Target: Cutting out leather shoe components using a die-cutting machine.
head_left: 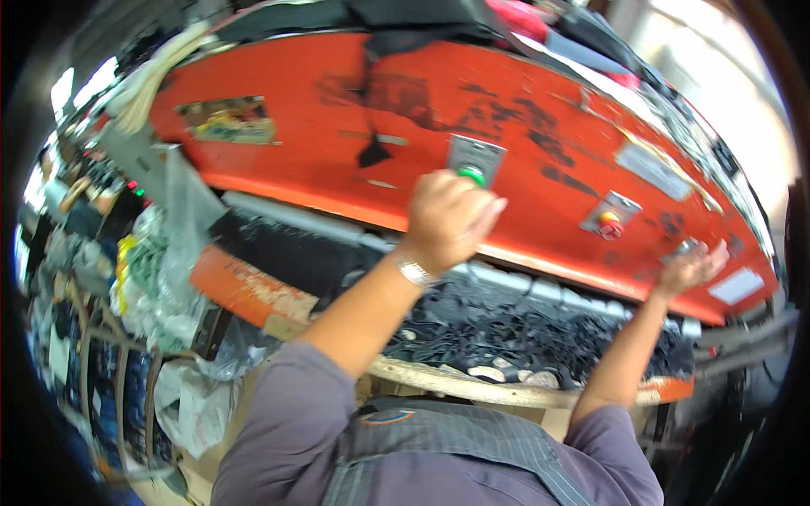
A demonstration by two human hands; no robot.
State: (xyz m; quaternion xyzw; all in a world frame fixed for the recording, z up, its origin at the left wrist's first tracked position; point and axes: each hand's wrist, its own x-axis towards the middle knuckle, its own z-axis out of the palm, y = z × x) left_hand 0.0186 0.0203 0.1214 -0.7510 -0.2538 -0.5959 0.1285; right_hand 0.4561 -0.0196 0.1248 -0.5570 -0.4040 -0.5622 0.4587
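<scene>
Clerk: Entries by size, please.

Operator: Item one: red panel [540,202], wide, scuffed, upright behind both grips. Item two: table [422,375], pale-edged, below the grips. Item three: dark scraps [506,329], a loose tangle, on the table between and below the grips.

Clerk: The grips?

Operator: My left grip [451,219]: fingers curled in; whether they close on anything, I cannot tell. My right grip [693,268]: fingers loosely spread, blurred, no held object visible, partly over a small metal plate [682,250].

Clerk: Smaller pieces?

Operator: Pale pieces [487,372], among the scraps, below the left grip. Red button [610,226], yellow-collared, between the grips, touched by neither. Green button [471,174], the thing in hand: right at the left grip's knuckles, partly hidden.

Clerk: Progress?

Operator: Done: both grips raised to the panel's controls. Undetermined: whether the green button is pressed. Left, in my judgement: the strips and pale pieces lie unsorted on the table. No count of finished work shows.
</scene>
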